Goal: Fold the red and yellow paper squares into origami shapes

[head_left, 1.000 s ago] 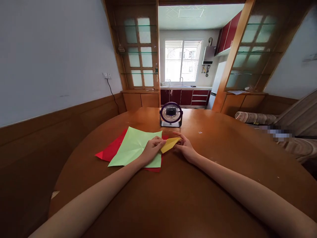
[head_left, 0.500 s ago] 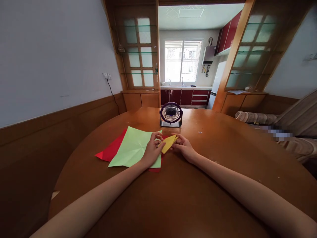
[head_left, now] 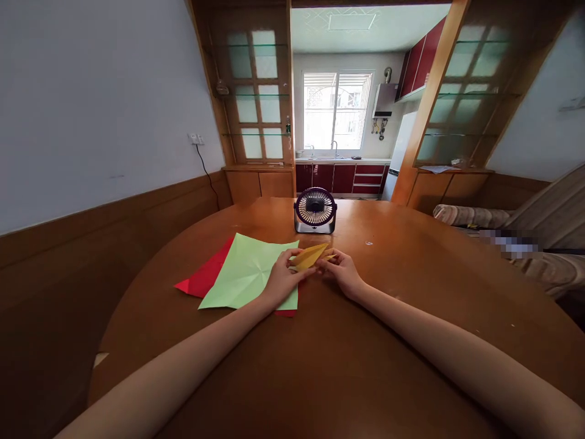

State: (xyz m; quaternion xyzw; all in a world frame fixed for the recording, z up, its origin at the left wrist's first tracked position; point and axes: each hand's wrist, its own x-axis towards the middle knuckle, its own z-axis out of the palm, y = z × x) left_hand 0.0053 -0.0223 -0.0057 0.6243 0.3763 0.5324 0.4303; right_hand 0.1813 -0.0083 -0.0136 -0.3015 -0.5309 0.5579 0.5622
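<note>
Between my two hands is a small piece of folded yellow paper (head_left: 311, 256), its pointed tip toward the upper right. My left hand (head_left: 284, 275) grips its left side, thumb stretched along the near edge. The fingers of my right hand (head_left: 342, 272) pinch a narrow flap at the paper's right side. Beneath my left hand lies a creased light green paper sheet (head_left: 242, 274), with fold lines meeting near its middle. Red paper (head_left: 205, 271) sticks out from under the green sheet on the left and at its lower right corner.
A small dark desk fan (head_left: 315, 208) stands on the round wooden table (head_left: 356, 366), just beyond my hands. A tiny white scrap (head_left: 368, 243) lies to the right of the fan. A striped sofa (head_left: 539, 271) is beyond the table's right edge.
The yellow paper has turned in my hands, so a darker, shaded face shows and a flap stands apart on the right. My left thumb has shifted to the right along its lower edge.
</note>
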